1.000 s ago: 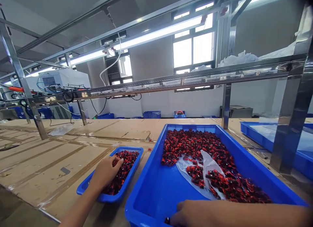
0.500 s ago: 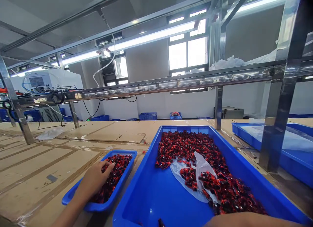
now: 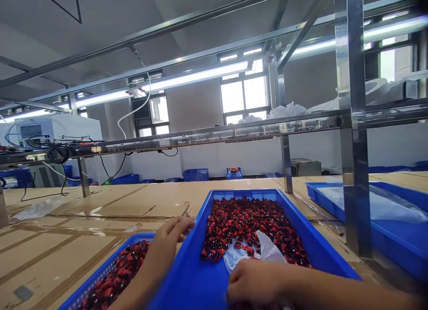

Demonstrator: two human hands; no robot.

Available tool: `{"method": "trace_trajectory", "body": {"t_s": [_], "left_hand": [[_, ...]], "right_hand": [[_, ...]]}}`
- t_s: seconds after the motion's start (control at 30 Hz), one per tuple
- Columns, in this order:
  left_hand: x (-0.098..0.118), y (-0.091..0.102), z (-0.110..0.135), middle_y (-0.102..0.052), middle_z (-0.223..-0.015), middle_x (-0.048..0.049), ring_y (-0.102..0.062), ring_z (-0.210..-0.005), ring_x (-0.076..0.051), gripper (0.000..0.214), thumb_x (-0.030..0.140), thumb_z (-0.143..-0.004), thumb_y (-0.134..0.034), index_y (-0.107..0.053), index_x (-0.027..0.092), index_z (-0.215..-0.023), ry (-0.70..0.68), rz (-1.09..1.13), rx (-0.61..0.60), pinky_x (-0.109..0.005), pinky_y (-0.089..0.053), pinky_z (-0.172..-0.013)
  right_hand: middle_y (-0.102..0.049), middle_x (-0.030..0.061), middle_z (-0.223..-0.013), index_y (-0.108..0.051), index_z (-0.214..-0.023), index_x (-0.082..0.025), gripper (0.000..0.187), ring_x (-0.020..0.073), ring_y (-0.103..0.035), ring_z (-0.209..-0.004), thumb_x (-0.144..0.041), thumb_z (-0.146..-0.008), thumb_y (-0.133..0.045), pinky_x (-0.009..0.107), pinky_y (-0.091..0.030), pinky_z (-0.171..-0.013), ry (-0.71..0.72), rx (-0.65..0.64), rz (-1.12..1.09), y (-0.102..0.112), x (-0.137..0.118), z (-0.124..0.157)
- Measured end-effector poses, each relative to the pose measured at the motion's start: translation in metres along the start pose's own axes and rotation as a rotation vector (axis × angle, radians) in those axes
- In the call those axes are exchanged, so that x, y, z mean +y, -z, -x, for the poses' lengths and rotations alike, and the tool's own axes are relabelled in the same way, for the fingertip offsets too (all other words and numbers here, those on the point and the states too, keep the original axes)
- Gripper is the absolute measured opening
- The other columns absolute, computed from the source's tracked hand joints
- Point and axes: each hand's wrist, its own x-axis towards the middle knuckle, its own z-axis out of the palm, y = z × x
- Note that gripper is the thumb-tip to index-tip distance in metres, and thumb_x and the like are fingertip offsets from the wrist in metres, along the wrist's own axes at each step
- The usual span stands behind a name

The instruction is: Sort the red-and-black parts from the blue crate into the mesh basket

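Observation:
My left hand (image 3: 175,232) is above the left rim of a large blue tray (image 3: 309,218), its fingers bent together. Whatever its fingertips hold, if anything, is hidden. Inside the tray lies a pile of small dark, glossy pieces with red parts (image 3: 249,216); their exact kind is too small to tell. My right hand (image 3: 249,279) is closed low over the tray, and its fingertips are hidden. Just beyond it a white sheet (image 3: 269,247) sticks up among the pieces. Similar pieces (image 3: 123,270) fill a smaller blue basket (image 3: 96,281) under my left forearm.
A metal post (image 3: 356,189) rises to the right of the large tray and supports a shelf (image 3: 214,138) across the view. Behind the post, another blue tray (image 3: 397,238) holds white sheeting. Taped cardboard (image 3: 133,201) covers the table, with a plastic bag (image 3: 42,207) at left.
My left hand has left the small basket and moved right to the large tray's rim. My right hand has come further into view over the pieces. The view has tilted up.

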Motion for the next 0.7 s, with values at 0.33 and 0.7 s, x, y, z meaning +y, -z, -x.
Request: {"method": "trace_trajectory", "body": {"t_s": [0.33, 0.7], "left_hand": [[-0.004, -0.136, -0.042, -0.063, -0.067, -0.0113, -0.061, -0.053, -0.021, 0.083, 0.088, -0.075, -0.021, -0.057, 0.014, -0.087, 0.704, 0.811, -0.461, -0.029, -0.047, -0.049], [-0.075, -0.159, -0.034, -0.069, -0.081, -0.0069, -0.068, -0.081, -0.027, 0.039, 0.056, -0.082, -0.052, -0.063, 0.022, -0.099, 0.606, 1.122, -0.514, -0.036, -0.054, -0.07]], "right_hand": [[-0.065, -0.0006, -0.072, -0.064, -0.08, -0.019, 0.021, 0.0148, -0.058, -0.069, -0.033, -0.089, -0.05, 0.025, -0.041, -0.066, 0.248, 0.478, 0.028, 0.038, -0.002, -0.039], [-0.07, 0.0041, -0.094, -0.068, -0.097, -0.021, 0.018, 0.0198, -0.062, -0.086, -0.027, -0.082, -0.06, 0.028, -0.044, -0.079, 0.374, 0.321, 0.227, 0.016, 0.007, -0.04]]}}
